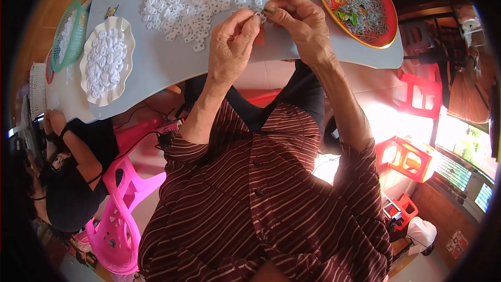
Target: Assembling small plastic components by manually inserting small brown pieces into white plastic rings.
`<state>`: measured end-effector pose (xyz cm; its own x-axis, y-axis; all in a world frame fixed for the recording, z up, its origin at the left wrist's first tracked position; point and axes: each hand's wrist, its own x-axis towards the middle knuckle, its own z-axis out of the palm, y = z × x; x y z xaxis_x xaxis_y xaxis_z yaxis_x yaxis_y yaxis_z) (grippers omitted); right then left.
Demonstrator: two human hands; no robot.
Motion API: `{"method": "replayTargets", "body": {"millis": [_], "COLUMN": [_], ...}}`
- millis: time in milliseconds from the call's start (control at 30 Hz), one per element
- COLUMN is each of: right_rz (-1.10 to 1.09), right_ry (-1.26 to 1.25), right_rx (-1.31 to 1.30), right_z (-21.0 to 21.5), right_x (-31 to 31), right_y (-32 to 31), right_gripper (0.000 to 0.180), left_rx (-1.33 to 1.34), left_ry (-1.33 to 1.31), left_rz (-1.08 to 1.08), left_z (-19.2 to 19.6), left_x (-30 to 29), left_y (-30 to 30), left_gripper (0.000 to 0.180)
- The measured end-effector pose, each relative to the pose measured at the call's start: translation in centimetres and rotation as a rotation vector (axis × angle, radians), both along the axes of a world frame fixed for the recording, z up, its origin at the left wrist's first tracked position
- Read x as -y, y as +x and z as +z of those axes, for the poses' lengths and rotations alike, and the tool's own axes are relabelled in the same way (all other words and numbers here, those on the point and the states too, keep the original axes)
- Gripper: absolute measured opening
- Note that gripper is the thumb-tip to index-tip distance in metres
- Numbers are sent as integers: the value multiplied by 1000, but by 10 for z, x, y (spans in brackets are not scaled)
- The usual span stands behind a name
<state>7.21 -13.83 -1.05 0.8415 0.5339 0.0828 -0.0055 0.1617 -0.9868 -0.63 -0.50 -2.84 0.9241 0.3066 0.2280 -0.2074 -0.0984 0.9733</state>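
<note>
One tiny, indistinct part (260,16) is pinched between left hand (237,36) and right hand (298,20) over the grey table (162,62), probably for control; white plastic pieces (177,0) and red tray (391,21) flank them, likely for reach.

At left a pink chair (106,232) stands by a person in black (78,193); at right, a red stool (411,160).

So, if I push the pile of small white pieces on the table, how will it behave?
The white pieces would probably scatter, as they lie loose. They likely slide rather than roll, looking flattish. Each seems light, being small.
</note>
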Motion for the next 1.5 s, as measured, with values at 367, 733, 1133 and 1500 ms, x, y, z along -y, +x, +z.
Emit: {"method": "replayTargets", "body": {"millis": [367,733,1133,1500], "right_rz": [10,64,54,-19], "right_ry": [18,-159,-199,-74], "right_rx": [49,239,200,161], "right_z": [-4,-2,3,6], "right_x": [2,5,4,-4], "right_y": [0,3,4,-14], "right_gripper": [16,20,21,18], "left_rx": [34,-31,16,41], "left_ry": [44,25,35,24], "left_rz": [23,-60,13,-62], "left_z": [2,10,10,-1], "left_x": [2,1,2,-4], "left_y": [-1,-4,-5,-3], "left_gripper": [17,18,16,16]}}
